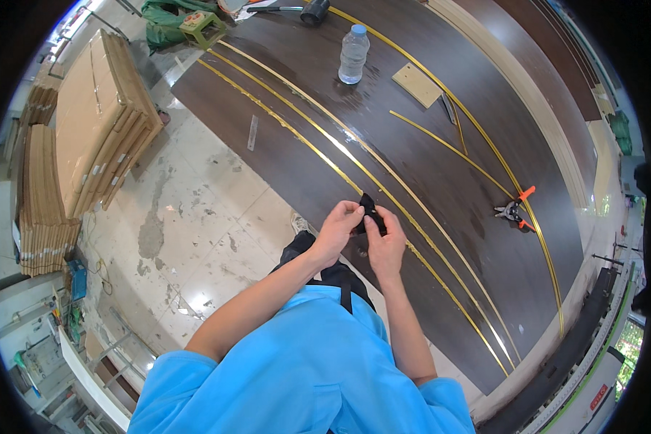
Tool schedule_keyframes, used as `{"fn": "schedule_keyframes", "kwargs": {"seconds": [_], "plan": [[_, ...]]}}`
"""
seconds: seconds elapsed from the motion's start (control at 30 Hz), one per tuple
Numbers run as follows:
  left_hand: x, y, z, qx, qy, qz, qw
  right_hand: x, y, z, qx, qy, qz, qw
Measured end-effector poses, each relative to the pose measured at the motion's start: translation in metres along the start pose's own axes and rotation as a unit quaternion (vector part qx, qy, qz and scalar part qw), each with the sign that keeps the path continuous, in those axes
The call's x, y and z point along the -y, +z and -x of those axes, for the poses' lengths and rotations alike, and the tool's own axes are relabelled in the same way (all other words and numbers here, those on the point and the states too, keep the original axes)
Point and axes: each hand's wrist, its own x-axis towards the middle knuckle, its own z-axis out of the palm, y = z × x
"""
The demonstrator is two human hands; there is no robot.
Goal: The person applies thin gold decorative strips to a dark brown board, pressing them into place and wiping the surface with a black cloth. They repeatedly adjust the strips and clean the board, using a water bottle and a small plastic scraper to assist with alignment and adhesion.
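Observation:
My left hand (336,230) and my right hand (386,244) meet in front of my body, fingers closed on a small, crumpled black piece (368,205) that looks like cloth or a glove. They are over a large dark brown panel (289,170). Beneath the black piece runs a gold trim strip (296,134) with a rough edge. Just beyond it lie a smoother gold strip (307,118) and a pale strip with a gold edge (405,181), all running lengthwise along the panel.
Orange-handled snips (515,210) lie at right by a long curved gold strip (477,130). Farther off are a blue-capped bottle (354,55), a small beige board (417,84) and a black mallet (315,11). A short ruler (253,133) is at left; stacked cardboard-wrapped panels (98,119) stand beyond.

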Motion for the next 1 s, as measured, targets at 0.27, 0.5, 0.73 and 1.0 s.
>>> {"fn": "schedule_keyframes", "kwargs": {"seconds": [0.27,0.5,0.73,1.0], "plan": [[-0.020,-0.051,-0.018,0.005,0.021,-0.104,0.994,-0.085,-0.109,-0.075,-0.093,-0.015,0.385,0.918],[-0.062,-0.123,-0.039,-0.147,0.073,-0.165,0.973,-0.076,0.024,-0.130,-0.034,-0.136,0.342,0.929],[-0.090,-0.153,-0.100,-0.220,0.220,-0.326,0.893,-0.082,0.011,-0.124,-0.094,-0.134,0.352,0.922],[-0.093,-0.193,-0.129,-0.366,0.280,-0.615,0.639,-0.116,-0.133,-0.092,-0.233,0.148,0.505,0.818]]}}
